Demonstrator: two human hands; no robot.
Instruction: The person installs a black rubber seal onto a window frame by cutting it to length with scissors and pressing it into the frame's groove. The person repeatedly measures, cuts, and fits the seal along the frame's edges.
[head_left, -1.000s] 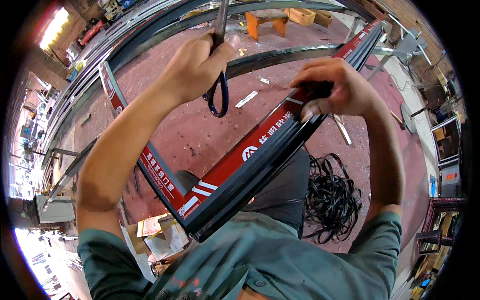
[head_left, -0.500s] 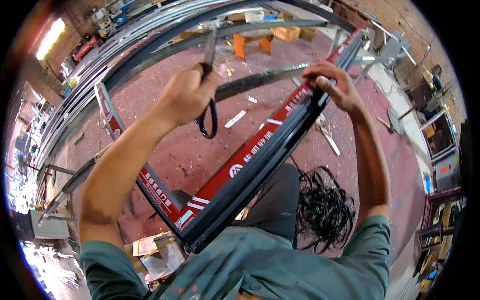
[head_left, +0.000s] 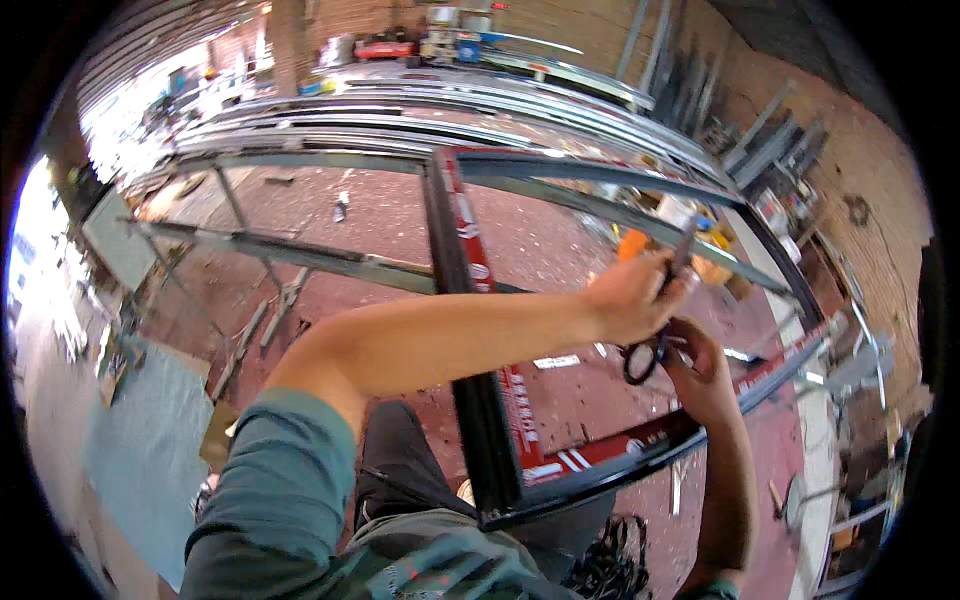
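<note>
Item, your left grip (head_left: 632, 298): bare hand, fingers wrapped round and clamped on the scissors, forearm crossing over the frame's left side.

Item, scissors (head_left: 684, 255): one pair, held in your left grip above the right part of the frame's opening; blades pointing up and slightly right, dark finger loops hanging below the hand.

Item, your right grip (head_left: 705, 385): bare hand, fingers bent, right beside the finger loops, above the frame's lower side; whether it is clamped on them or only touching, you cannot tell from this view.

Item, dark frame (head_left: 480, 430): four-sided, large, tilted in view, red printed film along its inner faces; nearest corner just in front of your trousers (head_left: 395, 450), lower side rising away to the right.

Item, grey metal rails (head_left: 330, 258): to the left of the frame, with others seen through its opening.

Item, black strapping (head_left: 615, 560): tangled heap on the reddish floor (head_left: 340, 290), beside your leg, partly cut off by the picture's dark rim.

Item, white strip (head_left: 556, 361): flat on the floor, seen through the opening.

Item, long metal profiles (head_left: 400, 105): many, stacked lengthwise beyond the frame
</note>
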